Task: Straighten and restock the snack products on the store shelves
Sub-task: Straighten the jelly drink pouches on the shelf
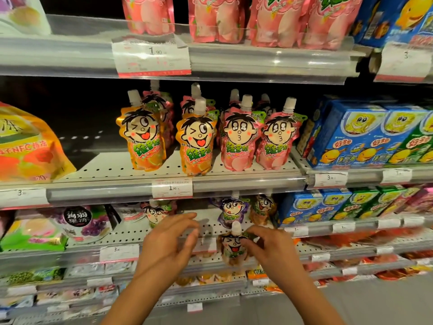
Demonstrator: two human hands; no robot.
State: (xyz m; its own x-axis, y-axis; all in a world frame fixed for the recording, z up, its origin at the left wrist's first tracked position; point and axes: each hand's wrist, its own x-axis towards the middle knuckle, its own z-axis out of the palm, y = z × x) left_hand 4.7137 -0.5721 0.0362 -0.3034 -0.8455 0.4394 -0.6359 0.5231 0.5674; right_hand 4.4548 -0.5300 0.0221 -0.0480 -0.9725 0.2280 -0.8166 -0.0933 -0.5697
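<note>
- A person's right hand (269, 248) pinches a brown spouted pouch (234, 247) by its upper edge, fingers curled round the top beside the white cap, holding it upright in front of the lower shelf (246, 227).
- The left hand (172, 239) hovers just beside the pouch with fingers loosely spread and gripping nothing, apparently ready to steady it.
- The pouch faces outward, cartoon face forward, likely so it matches the row once set down.
- Behind it on the same shelf stand a purple pouch (230, 211) and another brown pouch (262, 208), with bare shelf to their left, a probable gap for restocking.
- One shelf up, orange pouches (196, 141) and pink pouches (237, 140) stand in neat front-facing rows above a price tag (172, 188).
</note>
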